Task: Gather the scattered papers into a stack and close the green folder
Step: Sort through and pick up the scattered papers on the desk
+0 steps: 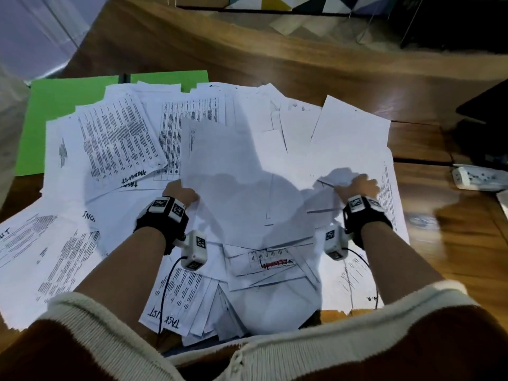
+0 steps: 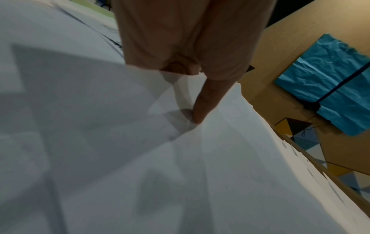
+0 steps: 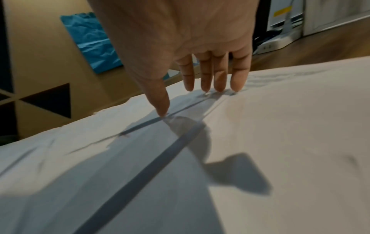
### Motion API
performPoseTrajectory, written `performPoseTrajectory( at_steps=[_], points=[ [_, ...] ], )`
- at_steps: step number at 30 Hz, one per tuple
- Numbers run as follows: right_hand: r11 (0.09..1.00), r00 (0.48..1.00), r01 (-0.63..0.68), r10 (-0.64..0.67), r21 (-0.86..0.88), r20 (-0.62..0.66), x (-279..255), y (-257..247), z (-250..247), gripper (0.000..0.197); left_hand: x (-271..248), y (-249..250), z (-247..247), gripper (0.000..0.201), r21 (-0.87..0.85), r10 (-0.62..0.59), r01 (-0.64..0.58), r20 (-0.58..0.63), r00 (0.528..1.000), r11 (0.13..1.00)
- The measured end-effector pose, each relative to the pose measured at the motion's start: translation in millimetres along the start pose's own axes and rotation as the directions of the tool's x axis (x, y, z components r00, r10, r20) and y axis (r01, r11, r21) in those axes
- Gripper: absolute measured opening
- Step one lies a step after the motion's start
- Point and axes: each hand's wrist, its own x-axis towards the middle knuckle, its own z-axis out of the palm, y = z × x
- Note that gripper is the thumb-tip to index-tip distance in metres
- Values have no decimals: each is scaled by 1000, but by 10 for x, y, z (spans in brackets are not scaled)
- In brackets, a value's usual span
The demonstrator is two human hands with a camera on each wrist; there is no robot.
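Note:
Several white printed papers (image 1: 247, 149) lie scattered and overlapping across the wooden table. The green folder (image 1: 49, 111) lies open at the back left, largely covered by sheets. My left hand (image 1: 180, 192) is left of centre and pinches the edge of a large blank sheet (image 1: 233, 166). In the left wrist view its thumb (image 2: 200, 107) lies on the sheet (image 2: 100, 110) while the fingers are hidden behind it. My right hand (image 1: 357, 185) sits right of centre. Its straight fingertips (image 3: 220, 85) and thumb press down on the papers (image 3: 280, 126).
A white power strip (image 1: 478, 177) lies at the table's right edge, with dark objects (image 1: 486, 105) behind it. Bare wood (image 1: 302, 59) shows beyond the papers. Some sheets overhang the near edge by my sleeves (image 1: 330, 339). A blue sheet (image 2: 330, 82) hangs on the wall.

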Motion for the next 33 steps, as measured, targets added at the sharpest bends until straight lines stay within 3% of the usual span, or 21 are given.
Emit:
performPoseTrajectory(
  at_steps=[3, 6, 8, 10, 13, 14, 16, 18, 21, 25, 29, 33],
  points=[
    [983, 981, -182, 182, -2, -63, 107, 122, -99, 91, 62, -20, -48, 27, 19, 25, -25, 7, 1000, 1000],
    [976, 975, -215, 216, 36, -49, 473, 278, -11, 120, 67, 28, -67, 29, 25, 36, -36, -1, 999, 999],
    [976, 975, -218, 216, -29, -49, 676, 359, 76, 143, 22, 83, -84, 36, 24, 51, -51, 1, 999, 998],
    [968, 967, -249, 249, 11, -48, 835, 411, 145, 134, 15, 124, -72, 39, 21, 50, -50, -10, 999, 999],
    [960, 960, -278, 275, 47, 48, 594, 264, 27, 121, -17, 145, -59, 36, 8, 68, -68, -25, 997, 998],
    [963, 966, -256, 254, 83, 40, 516, 215, -32, 106, -15, 144, -56, 34, -12, 61, -62, -22, 998, 998],
    [974, 983, -178, 182, 136, -17, 400, 167, -125, 52, -36, 144, -50, 33, -20, 64, -65, -13, 998, 998],
    [972, 986, -131, 148, 195, -75, 424, 184, -187, 30, -45, 155, -52, 34, -18, 64, -64, -9, 998, 998],
    [980, 989, -69, 92, 186, -116, 398, 171, -224, 35, -70, 158, -66, 34, -19, 64, -64, 3, 998, 998],
    [995, 999, 11, -8, 100, -32, 319, 130, -150, 49, -100, 160, -54, 33, 14, 66, -66, 1, 998, 998],
    [997, 998, 63, -63, -53, 9, 357, 150, -74, 44, -89, 128, -19, 32, 12, 51, -52, 18, 999, 999],
    [999, 996, -19, 17, 33, 82, 382, 73, -129, 89, -77, 111, -6, 31, 6, 45, -45, 26, 999, 999]
  ],
)
